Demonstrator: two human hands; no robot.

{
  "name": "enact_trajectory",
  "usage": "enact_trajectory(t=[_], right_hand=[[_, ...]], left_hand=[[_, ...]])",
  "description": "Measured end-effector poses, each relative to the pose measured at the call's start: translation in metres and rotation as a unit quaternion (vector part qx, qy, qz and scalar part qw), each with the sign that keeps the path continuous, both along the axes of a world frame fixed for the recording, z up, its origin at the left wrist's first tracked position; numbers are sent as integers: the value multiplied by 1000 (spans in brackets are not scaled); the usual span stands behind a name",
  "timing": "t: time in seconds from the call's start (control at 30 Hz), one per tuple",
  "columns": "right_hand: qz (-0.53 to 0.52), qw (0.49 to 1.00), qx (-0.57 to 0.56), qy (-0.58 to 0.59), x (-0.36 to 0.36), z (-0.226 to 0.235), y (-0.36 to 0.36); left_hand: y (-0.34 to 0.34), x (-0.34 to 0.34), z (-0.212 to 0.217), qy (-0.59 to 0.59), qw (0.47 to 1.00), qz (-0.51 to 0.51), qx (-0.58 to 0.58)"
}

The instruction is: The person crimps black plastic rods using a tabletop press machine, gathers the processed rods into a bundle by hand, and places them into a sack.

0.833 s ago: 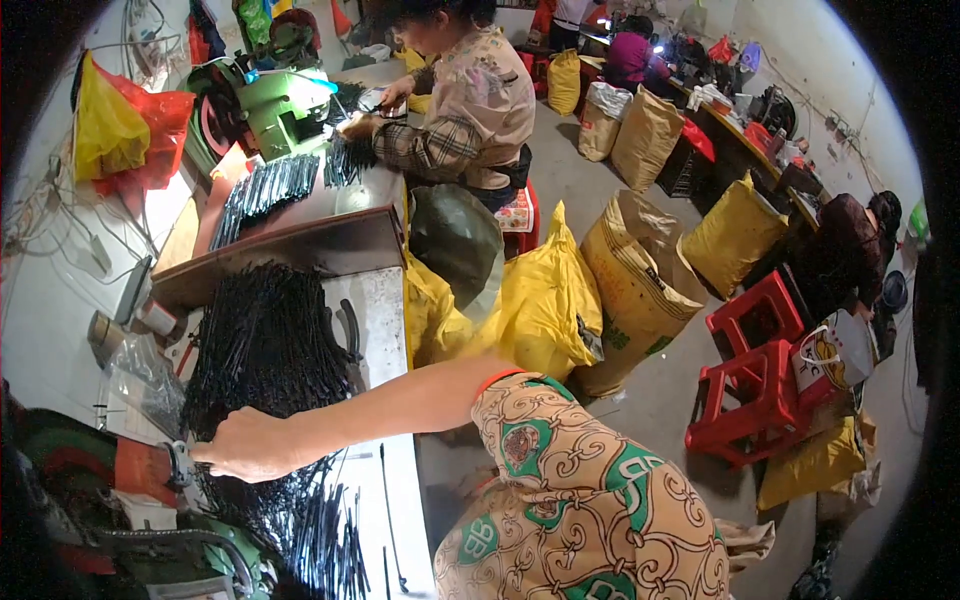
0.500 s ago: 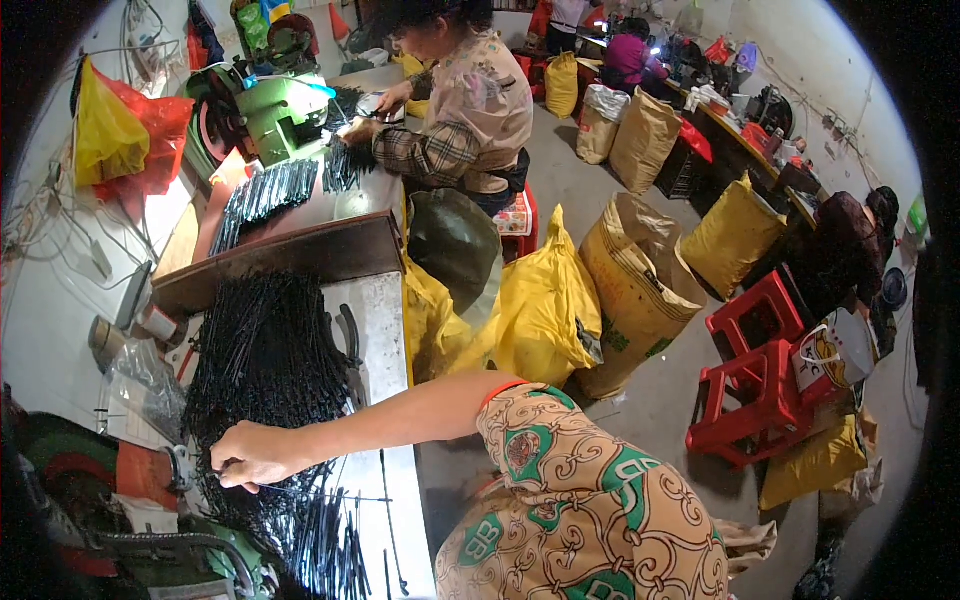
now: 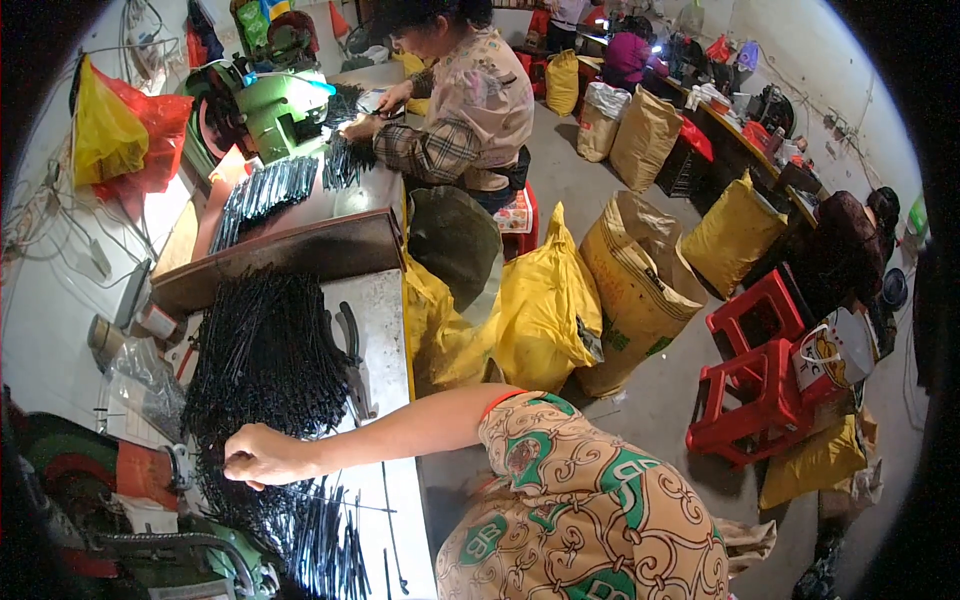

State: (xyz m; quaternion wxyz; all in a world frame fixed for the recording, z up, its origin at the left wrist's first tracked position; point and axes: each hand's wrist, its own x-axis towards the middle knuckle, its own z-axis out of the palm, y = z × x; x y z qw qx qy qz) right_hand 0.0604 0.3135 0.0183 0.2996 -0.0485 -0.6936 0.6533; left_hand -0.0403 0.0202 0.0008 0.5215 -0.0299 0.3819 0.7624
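Observation:
My right hand [image 3: 262,456] is closed with its fingertips pinched together, over a heap of thin black rods at the table's left side. A single thin black rod [image 3: 350,503] runs out from beneath its fingers toward the right. Above the hand lies a thick pile of black rods [image 3: 265,350]. Below it, a looser bunch of shiny rods [image 3: 325,545] catches the light. Another long rod [image 3: 390,520] lies alone on the white tabletop [image 3: 385,300]. My left hand does not show.
Black-handled pliers [image 3: 349,332] lie beside the pile. A green machine [image 3: 220,555] stands at the lower left. Past a brown divider [image 3: 290,248], another person [image 3: 470,110] works with both hands at a second green machine [image 3: 280,120]. Yellow sacks [image 3: 545,310] and red stools [image 3: 745,400] stand on the right.
My right hand has shifted slightly to the right, still closed, and the thin rod near its fingers has moved a little right and down.

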Motion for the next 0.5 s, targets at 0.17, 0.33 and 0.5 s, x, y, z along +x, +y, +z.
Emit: enact_trajectory(t=[0.17,0.33,0.5], right_hand=[[-40,995,-88,-28,-2,-17,-5],[-51,989,-135,-33,-8,-31,-11],[-53,989,-135,-21,-8,-33,-16]], left_hand=[[-1,-2,-3,-1,1000,7,5],[-4,-4,-6,-1,1000,15,12],[-7,-5,-8,-1,1000,24,17]])
